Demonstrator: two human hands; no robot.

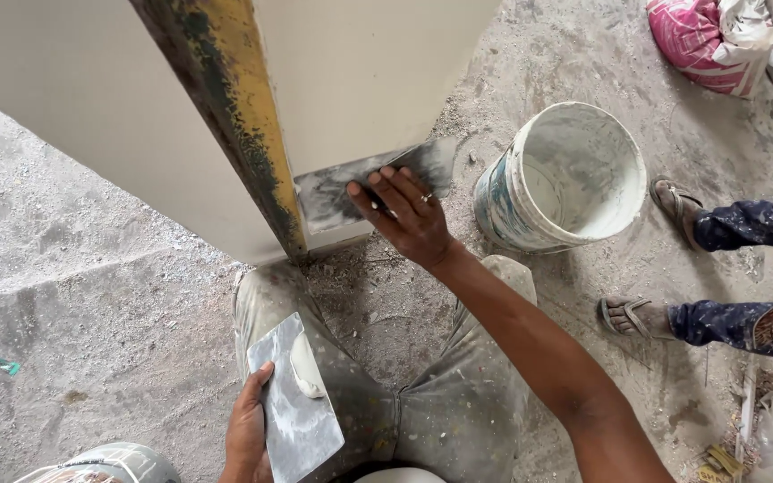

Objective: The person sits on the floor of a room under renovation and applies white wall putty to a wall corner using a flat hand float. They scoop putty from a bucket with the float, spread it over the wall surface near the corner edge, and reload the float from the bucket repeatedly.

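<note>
My right hand [409, 215] presses a trowel [378, 183] flat on the wall [360, 80], fingers spread over the blade, whose long axis runs left-right, low by the corner. My left hand [248, 429] grips a putty plate [295, 402] near my knee.

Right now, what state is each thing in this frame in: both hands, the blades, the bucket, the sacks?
Right hand: pressing a wide flat metal blade flat against the white wall's base.
Left hand: gripping a grey rectangular metal plate with a dab of white putty on it.
White plastic bucket: upright, open, smeared inside.
Pink and white sacks: lying on the floor.
Another person's sandalled feet: planted beside the bucket.
</note>
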